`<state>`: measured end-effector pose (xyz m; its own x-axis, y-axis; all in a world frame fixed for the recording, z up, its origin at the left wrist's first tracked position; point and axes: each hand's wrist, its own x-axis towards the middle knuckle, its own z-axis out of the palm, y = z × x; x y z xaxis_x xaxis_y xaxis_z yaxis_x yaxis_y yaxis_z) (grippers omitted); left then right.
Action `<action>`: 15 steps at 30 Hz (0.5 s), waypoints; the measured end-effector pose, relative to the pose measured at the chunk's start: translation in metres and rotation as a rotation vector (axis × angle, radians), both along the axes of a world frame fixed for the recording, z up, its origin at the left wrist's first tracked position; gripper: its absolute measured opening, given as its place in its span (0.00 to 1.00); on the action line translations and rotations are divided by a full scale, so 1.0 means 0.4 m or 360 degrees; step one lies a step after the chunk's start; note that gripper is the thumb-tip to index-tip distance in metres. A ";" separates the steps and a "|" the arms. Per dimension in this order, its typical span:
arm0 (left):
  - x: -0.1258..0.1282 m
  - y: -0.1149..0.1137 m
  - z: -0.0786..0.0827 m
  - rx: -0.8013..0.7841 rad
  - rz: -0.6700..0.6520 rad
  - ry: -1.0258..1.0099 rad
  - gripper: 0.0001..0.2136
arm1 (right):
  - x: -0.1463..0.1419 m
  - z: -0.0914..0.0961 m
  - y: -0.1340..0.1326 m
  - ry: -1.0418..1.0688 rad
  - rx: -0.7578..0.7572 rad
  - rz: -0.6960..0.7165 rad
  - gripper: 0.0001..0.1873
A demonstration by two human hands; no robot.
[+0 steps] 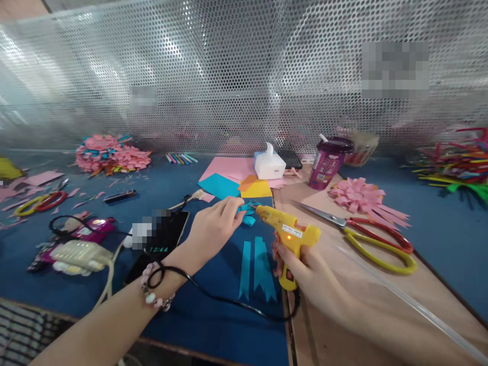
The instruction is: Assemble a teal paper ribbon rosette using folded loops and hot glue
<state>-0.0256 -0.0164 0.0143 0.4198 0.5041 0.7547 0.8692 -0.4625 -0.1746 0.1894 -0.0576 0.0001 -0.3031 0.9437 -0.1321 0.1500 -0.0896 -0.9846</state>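
My right hand (301,262) is wrapped round the handle of a yellow hot glue gun (284,229), whose small light glows orange. Its nozzle points left, close to a piece of looped blue paper (248,219). With fingers closed, my left hand (219,218) pinches that blue paper at its left side; whether the nozzle touches it I cannot tell. Below lie blue paper strips (260,269) with notched ends, flat on the blue table top. The glue gun's black cord (229,305) runs from the handle across under my left wrist.
Large scissors (375,244) and a pink paper flower (358,195) lie to the right. Behind are a tissue box (270,165), a purple cup (328,162) and coloured paper (219,185). A phone (168,244) and a power strip (82,254) lie left. Perforated metal (229,66) closes the back.
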 end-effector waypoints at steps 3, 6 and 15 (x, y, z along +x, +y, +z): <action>0.000 0.000 0.002 -0.0003 -0.0002 -0.0002 0.07 | -0.001 0.002 -0.003 -0.0013 -0.0021 -0.0012 0.19; 0.000 -0.003 0.004 0.0003 0.0003 -0.0017 0.07 | 0.000 0.002 -0.005 0.0000 -0.0023 0.0010 0.19; 0.001 -0.005 0.004 0.0030 -0.0006 -0.0032 0.07 | 0.001 -0.002 -0.003 -0.0016 0.0054 0.0049 0.17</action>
